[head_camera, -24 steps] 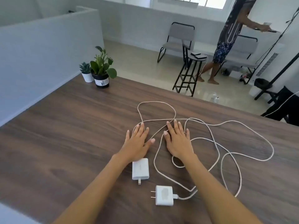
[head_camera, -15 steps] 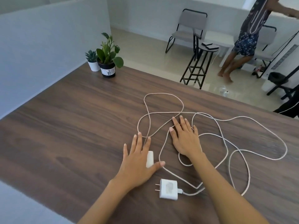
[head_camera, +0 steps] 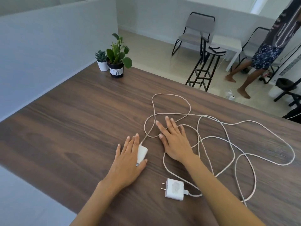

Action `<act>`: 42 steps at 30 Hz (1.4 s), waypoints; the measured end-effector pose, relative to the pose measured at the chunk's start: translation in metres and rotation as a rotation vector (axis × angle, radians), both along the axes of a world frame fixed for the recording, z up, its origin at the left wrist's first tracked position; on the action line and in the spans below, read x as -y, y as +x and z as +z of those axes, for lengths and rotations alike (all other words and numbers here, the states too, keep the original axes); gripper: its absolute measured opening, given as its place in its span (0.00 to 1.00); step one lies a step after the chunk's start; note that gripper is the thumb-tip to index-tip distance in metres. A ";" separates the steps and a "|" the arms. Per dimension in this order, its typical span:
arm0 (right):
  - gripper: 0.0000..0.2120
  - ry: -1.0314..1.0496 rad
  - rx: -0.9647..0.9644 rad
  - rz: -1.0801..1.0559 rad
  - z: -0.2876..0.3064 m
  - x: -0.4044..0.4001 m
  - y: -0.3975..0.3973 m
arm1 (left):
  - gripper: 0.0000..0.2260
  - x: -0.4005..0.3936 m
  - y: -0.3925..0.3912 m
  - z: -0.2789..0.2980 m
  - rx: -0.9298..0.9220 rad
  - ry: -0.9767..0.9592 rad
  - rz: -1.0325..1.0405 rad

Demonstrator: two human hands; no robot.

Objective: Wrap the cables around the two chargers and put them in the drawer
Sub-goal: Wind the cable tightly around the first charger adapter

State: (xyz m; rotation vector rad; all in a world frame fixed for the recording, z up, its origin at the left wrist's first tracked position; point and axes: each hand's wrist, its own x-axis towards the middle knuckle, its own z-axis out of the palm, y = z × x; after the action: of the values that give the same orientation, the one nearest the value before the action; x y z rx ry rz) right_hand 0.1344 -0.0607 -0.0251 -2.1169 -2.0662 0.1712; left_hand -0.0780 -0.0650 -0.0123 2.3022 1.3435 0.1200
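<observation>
My left hand [head_camera: 128, 159] lies over the first charger [head_camera: 142, 153] near the middle of the tabletop [head_camera: 68, 124], fingers [head_camera: 136, 141] long and nearly straight along its top, thumb against its near end; I judge this a loose cover, not yet a firm grip. My right hand [head_camera: 175, 141] rests flat, fingers spread, on a crossing of the cables [head_camera: 216, 139], holding nothing. The second charger [head_camera: 174, 189] sits toward the near edge of the tabletop, prongs pointing left, its cable leaving the right side and running under my right forearm. The white cables sprawl in overlapping loops across the right half of the tabletop, one bend reaching close to the right edge. No drawer is in view.

The main risk, as I read it, is the tangle: the two cables cross in several places, so lifting the first charger and winding could drag the second charger along or tighten a knot. My right palm pinning the strands could also make the cable snag when the left hand pulls. A slack hold on the smooth charger may let it slip. Two potted plants [head_camera: 116, 57] stand at the far left corner, well apart from the cables.
</observation>
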 end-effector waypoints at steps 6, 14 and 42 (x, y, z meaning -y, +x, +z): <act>0.26 0.059 -0.159 0.047 -0.008 -0.002 -0.015 | 0.34 -0.004 -0.021 0.003 0.231 -0.041 0.044; 0.16 0.137 -0.238 0.094 -0.007 0.003 -0.017 | 0.28 -0.007 -0.026 0.001 0.329 0.061 0.004; 0.10 0.320 -0.757 -0.220 0.112 0.074 -0.007 | 0.25 0.000 -0.004 0.075 0.967 -0.269 0.015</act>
State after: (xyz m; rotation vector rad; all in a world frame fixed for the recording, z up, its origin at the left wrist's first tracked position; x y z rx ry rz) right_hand 0.1274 -0.1352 0.0865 -1.6975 -1.3156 0.4848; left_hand -0.0818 -0.0646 0.0632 1.6193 0.7894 0.8688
